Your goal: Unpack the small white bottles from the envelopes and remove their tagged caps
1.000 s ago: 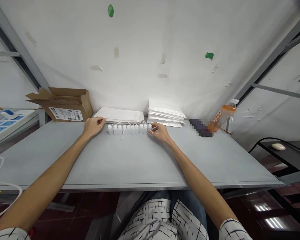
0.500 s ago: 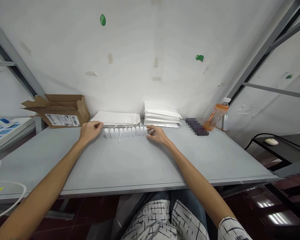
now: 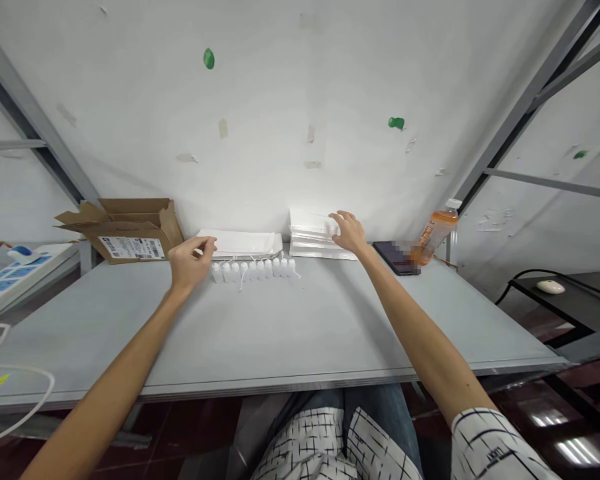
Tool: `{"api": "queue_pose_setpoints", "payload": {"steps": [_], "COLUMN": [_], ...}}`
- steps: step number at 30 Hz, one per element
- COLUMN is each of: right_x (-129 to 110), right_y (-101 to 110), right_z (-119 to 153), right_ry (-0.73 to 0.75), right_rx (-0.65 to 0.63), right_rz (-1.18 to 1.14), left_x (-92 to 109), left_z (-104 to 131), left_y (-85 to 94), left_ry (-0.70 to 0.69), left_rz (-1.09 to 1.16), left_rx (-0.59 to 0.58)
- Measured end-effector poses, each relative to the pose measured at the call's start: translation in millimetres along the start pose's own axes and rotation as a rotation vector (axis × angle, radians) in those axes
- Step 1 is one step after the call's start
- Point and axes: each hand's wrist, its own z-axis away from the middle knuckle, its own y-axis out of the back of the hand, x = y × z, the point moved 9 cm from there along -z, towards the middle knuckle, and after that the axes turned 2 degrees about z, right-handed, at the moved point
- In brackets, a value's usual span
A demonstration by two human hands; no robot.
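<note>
Several small white bottles [image 3: 253, 271] with white strings stand in a row on the grey table [image 3: 280, 333]. By the left end of the row, my left hand [image 3: 190, 263] is raised with its fingertips pinched; whatever they hold, if anything, is too small to make out. Behind the bottles lie flat white packets [image 3: 245, 244]. My right hand [image 3: 349, 233] reaches over the right side of a stack of white padded envelopes [image 3: 307, 233], its fingers apart and holding nothing.
An open cardboard box [image 3: 133, 230] is at the back left, beside a power strip [image 3: 17, 277]. A dark phone [image 3: 397, 259] and an orange drink bottle [image 3: 435, 233] are at the back right. A white cable [image 3: 40, 370] loops at the left edge.
My right hand has left the right end of the bottle row and moved right and back to the envelope stack. My left hand has shifted slightly right, fingers still together.
</note>
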Motion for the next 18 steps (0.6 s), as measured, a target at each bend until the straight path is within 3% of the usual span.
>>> {"api": "queue_pose_setpoints", "payload": {"steps": [3,5,10,14,18], "right_x": [5,9,15,21,18], "right_y": [-24,-29,-19,0,20], "right_z": [-9,-8,1,12,36], "right_ry": [0.046,0.011,-0.056,-0.069,-0.024], "right_rx": [-0.165,-0.179,-0.064,0.083,0.218], "right_rz": [0.046,0.041,0.077,0.056,0.025], "left_x": [34,50,63,67,85], "left_z": [5,10,16,18,24], "left_y": [-4.8,-8.2,-13.1,-12.1,-13.2], "left_ry": [-0.119,-0.189,-0.294,-0.343,-0.426], "left_rz": [0.055,0.075,0.069,0.049,0.040], "left_rx": [0.021,0.025,0.027,0.052,0.070]}}
